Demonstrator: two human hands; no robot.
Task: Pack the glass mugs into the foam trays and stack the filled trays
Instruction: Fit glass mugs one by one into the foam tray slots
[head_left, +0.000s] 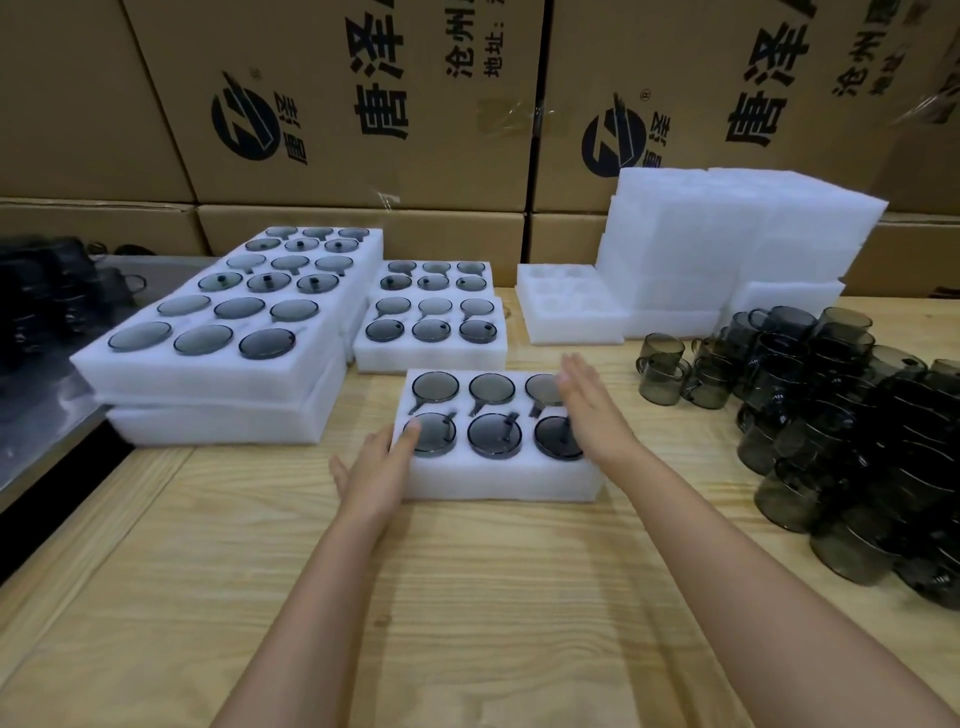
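Full tray (498, 480): left hand (374, 467) flat-fingered against its end, right hand (587, 410) spread loose above, neither holding anything. They should grip both ends low, lift level.

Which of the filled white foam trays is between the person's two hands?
The front white foam tray with six smoky glass mugs, alone nearest the person; left hand at its left end, right hand over its right. The other filled trays sit farther back.

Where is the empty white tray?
In the head view, the empty tray sits far back on the table, right of centre, between a filled tray and the tall foam stack.
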